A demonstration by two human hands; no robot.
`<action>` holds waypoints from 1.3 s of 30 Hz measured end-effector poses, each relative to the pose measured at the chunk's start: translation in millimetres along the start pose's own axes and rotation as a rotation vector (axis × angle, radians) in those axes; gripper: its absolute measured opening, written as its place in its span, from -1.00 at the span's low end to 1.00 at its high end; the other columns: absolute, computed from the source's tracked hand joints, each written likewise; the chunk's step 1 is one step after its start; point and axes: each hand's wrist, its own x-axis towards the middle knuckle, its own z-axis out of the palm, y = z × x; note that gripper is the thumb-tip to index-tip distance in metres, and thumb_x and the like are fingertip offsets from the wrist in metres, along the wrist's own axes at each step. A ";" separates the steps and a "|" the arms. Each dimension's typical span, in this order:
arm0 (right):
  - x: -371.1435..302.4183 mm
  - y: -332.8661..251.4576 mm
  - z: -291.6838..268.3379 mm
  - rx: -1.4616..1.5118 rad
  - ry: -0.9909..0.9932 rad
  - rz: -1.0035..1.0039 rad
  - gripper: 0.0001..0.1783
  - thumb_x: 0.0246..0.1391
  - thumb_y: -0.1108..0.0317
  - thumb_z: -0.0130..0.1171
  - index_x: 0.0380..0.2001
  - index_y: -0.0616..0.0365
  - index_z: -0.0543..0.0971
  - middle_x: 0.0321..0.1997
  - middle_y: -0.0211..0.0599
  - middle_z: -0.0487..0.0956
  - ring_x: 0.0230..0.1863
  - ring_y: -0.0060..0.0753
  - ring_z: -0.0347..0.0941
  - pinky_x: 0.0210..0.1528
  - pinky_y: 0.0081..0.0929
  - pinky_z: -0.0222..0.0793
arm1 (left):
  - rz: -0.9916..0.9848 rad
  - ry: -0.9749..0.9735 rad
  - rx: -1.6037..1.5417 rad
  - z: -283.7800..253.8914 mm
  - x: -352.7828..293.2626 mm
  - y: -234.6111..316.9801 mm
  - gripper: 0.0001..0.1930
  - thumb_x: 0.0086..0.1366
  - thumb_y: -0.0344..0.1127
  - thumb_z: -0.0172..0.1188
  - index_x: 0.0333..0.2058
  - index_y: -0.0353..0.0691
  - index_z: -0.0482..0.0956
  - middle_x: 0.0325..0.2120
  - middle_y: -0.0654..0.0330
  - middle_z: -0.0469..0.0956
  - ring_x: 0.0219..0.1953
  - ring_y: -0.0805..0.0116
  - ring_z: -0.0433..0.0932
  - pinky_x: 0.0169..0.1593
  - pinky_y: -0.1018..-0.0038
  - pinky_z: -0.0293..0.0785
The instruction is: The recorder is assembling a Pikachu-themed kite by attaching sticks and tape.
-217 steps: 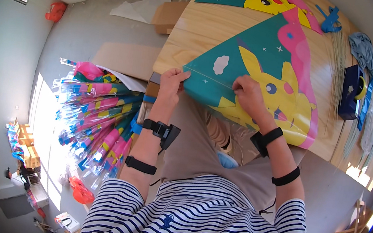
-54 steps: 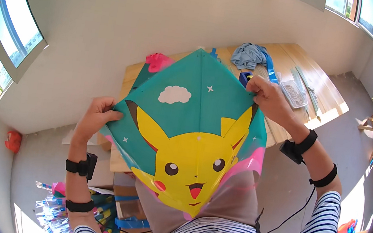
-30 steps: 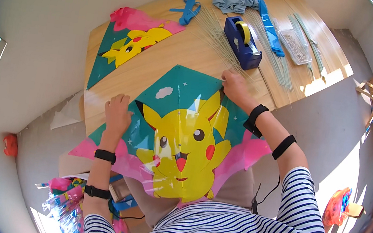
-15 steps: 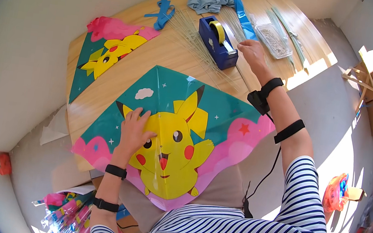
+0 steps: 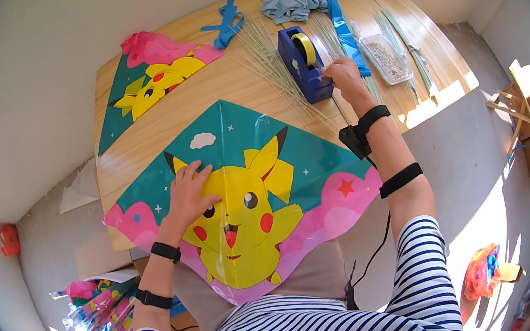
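My left hand (image 5: 189, 197) lies with spread fingers on a kite sail (image 5: 321, 153), a green, pink and yellow sheet printed with a cartoon figure. The sail covers the near table edge and my lap, its pointed top facing away from me. At the far side stands a dark blue tape dispenser (image 5: 305, 80) carrying a yellow-cored roll of tape (image 5: 304, 48). My right hand (image 5: 345, 78) reaches over to its cutting end, thumb and fingers pinched at the end of the clear tape. Just how much tape is between the fingertips is hard to see.
A second kite sail (image 5: 155, 79) lies at the table's left. Thin sticks (image 5: 261, 50) spread around the dispenser, with a blue strap (image 5: 227, 25), a grey-blue cloth (image 5: 293, 1) and a clear box of small pale pieces (image 5: 386, 58) beyond. A black cable (image 5: 370, 261) hangs by my right arm.
My right hand has moved a little left and toward me, closer to the dispenser's cutting end. My left hand stays on the kite sail.
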 end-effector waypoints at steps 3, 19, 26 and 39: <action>-8.6 1.3 -11.2 0.194 -0.088 0.015 -0.80 0.07 0.33 0.33 -0.45 0.27 0.60 -0.45 -0.27 0.61 -0.41 -0.46 0.51 -0.39 -0.46 0.38 | -0.008 -0.001 -0.001 -0.8 -1.4 1.2 -0.23 -0.07 -0.11 0.50 0.17 -0.18 0.52 0.22 -0.08 0.37 0.23 -0.14 0.32 0.22 0.03 0.34; -63.7 24.7 -3.2 0.781 -0.057 0.238 -0.67 0.13 0.26 0.34 -0.21 0.32 0.55 -0.35 -0.22 0.59 -0.40 -0.36 0.57 -0.16 -0.24 0.59 | -0.015 -0.006 -0.038 -0.9 -1.4 0.1 -0.21 -0.09 -0.18 0.53 0.19 -0.21 0.51 0.23 -0.10 0.36 0.25 -0.15 0.31 0.31 0.10 0.29; -76.8 41.4 -0.6 1.140 0.009 0.448 -0.85 0.21 0.37 0.24 -0.20 0.15 0.52 -0.37 -0.30 0.55 -0.41 -0.39 0.55 -0.05 -0.09 0.58 | -0.021 -0.012 -0.041 -2.4 1.0 4.5 -0.22 -0.08 -0.17 0.53 0.19 -0.20 0.51 0.23 -0.10 0.37 0.25 -0.14 0.31 0.31 0.09 0.29; -65.2 18.0 24.8 0.931 0.110 0.277 -0.91 0.19 0.53 0.11 -0.25 0.32 0.51 -0.20 -0.08 0.61 -0.13 -0.08 0.64 0.02 -0.10 0.53 | -0.043 -0.025 -0.021 -1.5 -0.4 2.2 -0.21 -0.07 -0.14 0.52 0.20 -0.18 0.51 0.24 -0.09 0.36 0.27 -0.14 0.30 0.30 0.08 0.29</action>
